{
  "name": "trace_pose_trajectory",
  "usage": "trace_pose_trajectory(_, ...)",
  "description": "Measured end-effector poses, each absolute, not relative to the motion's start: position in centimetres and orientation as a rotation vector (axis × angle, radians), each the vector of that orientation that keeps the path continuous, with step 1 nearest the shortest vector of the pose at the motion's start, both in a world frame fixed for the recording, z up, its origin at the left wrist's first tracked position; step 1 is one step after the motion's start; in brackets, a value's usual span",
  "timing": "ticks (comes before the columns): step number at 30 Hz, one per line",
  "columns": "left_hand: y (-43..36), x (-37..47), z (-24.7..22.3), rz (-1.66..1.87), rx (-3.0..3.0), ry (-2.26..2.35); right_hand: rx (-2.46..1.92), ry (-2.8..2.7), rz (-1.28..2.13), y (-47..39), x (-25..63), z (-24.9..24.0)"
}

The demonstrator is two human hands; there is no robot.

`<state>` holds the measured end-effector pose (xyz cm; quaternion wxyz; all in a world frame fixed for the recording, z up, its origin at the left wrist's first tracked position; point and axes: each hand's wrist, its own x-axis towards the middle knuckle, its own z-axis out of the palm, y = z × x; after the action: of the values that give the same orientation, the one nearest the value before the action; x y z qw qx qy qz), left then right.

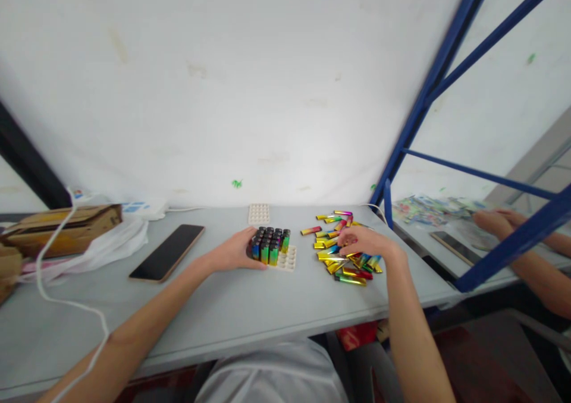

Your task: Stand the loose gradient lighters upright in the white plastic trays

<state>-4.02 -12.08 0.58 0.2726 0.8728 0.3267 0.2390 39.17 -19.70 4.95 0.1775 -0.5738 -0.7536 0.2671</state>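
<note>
My left hand (234,249) is wrapped around the left side of a white peg-hole tray (288,260), thumb in front and fingers behind. Upright in the tray stands a block of lighters (270,247) with black tops and shiny rainbow bodies; holes at its right and front right are bare. To the right lies a loose pile of shiny gold, red, green and blue lighters (352,278). My right hand (363,241) reaches down into this pile, its fingers bent and closed together among the lighters. What sits between those fingertips is too small and covered to make out.
A second white holed tray (259,214) lies by the wall. At left are a black-screened phone (168,252), a cardboard box (66,227), a plastic bag (111,242) and a white cable (49,296). A blue metal frame (413,117) rises at right; another person's arms (526,248) are beyond it.
</note>
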Motion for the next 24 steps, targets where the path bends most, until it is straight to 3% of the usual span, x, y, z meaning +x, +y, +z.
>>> trace_pose_trajectory(9,-12.0,-4.0,0.4,0.658,2.385,0.911,-1.779,-2.255,0.754,-19.1,37.4,4.4)
trace_pose_trajectory(17,-12.2,-3.9,0.7,0.662,2.357,0.917,-1.425,-2.046,0.746,-18.5,37.0,4.4)
trace_pose_trajectory(24,-12.2,-3.9,0.6,0.654,2.367,0.936,-1.136,-1.557,0.863,-17.5,31.0,4.3)
